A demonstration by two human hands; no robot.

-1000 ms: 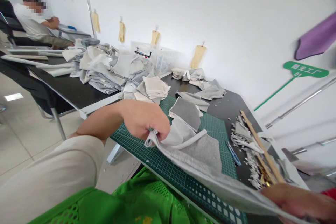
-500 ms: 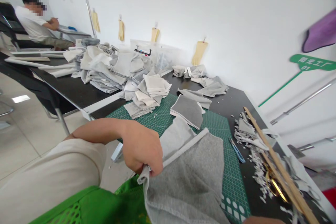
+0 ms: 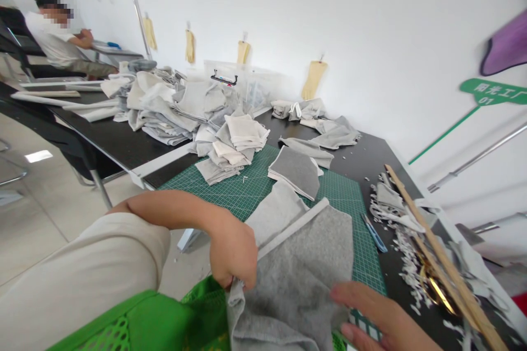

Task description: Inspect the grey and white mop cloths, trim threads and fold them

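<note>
A grey fabric piece (image 3: 296,263) with a folded, lighter edge lies over the front of the green cutting mat (image 3: 341,192) and hangs toward my lap. My left hand (image 3: 234,252) is closed around its near left corner. From the lower right comes my right hand (image 3: 379,312), fingers apart, with its fingertips at the right side of the fabric. Whether they press on it I cannot tell. Just beyond, a paler grey piece (image 3: 275,211) lies partly under the fabric, and a darker grey stack (image 3: 294,170) sits farther up the mat.
Piles of grey cloth (image 3: 193,101) cover the table's left and back. At right lie a blue utility knife (image 3: 374,233), wooden strips (image 3: 436,247), gold-handled scissors (image 3: 438,290) and fabric scraps (image 3: 407,269). A clear plastic box (image 3: 259,85) stands by the wall. Another person (image 3: 57,38) sits far left.
My right hand has come up from the bottom edge to the fabric's right side. My left hand, still gripping the corner, has shifted slightly right and down.
</note>
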